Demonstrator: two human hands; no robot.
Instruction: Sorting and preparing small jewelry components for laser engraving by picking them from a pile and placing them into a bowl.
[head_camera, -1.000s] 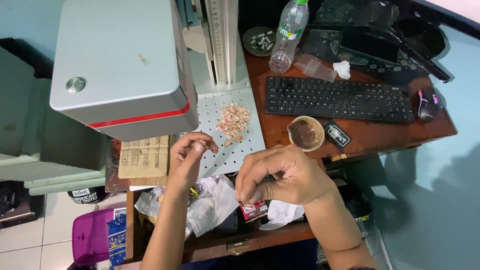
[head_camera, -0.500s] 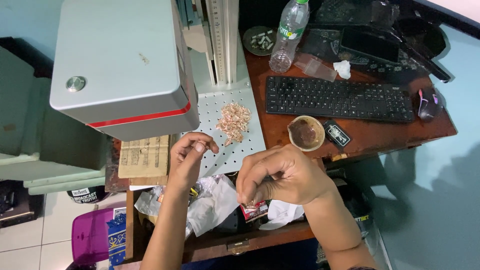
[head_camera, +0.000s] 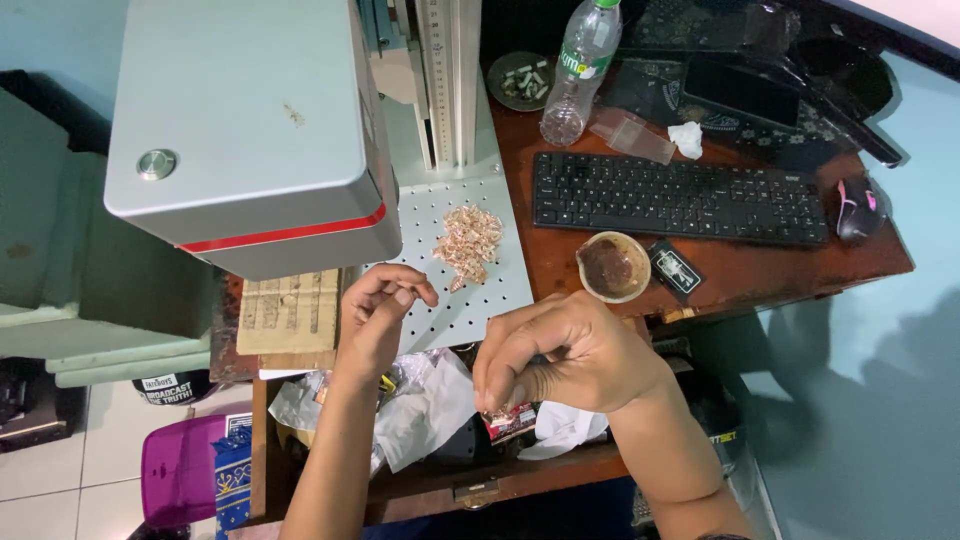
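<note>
A heap of small coppery metal pieces (head_camera: 468, 240) lies on the white perforated plate (head_camera: 470, 305) under a grey machine head with a red stripe (head_camera: 250, 130). My left hand (head_camera: 375, 315) hovers over the plate's near left corner, just short of the heap. Its fingers are curled against the thumb and I see nothing between them. My right hand (head_camera: 570, 355) is lower, over the desk's front edge. Its fingertips pinch a few tiny coppery pieces (head_camera: 492, 407) just above a red packet (head_camera: 512, 420).
A black keyboard (head_camera: 680, 200), a mouse (head_camera: 858, 195), a plastic bottle (head_camera: 580, 70), a small dish (head_camera: 520, 80), a brown-stained bowl (head_camera: 612, 267) and a black card (head_camera: 675, 268) share the wooden desk. Crumpled white wrapping (head_camera: 430, 400) lies below my hands. A purple bin (head_camera: 180, 470) stands on the floor.
</note>
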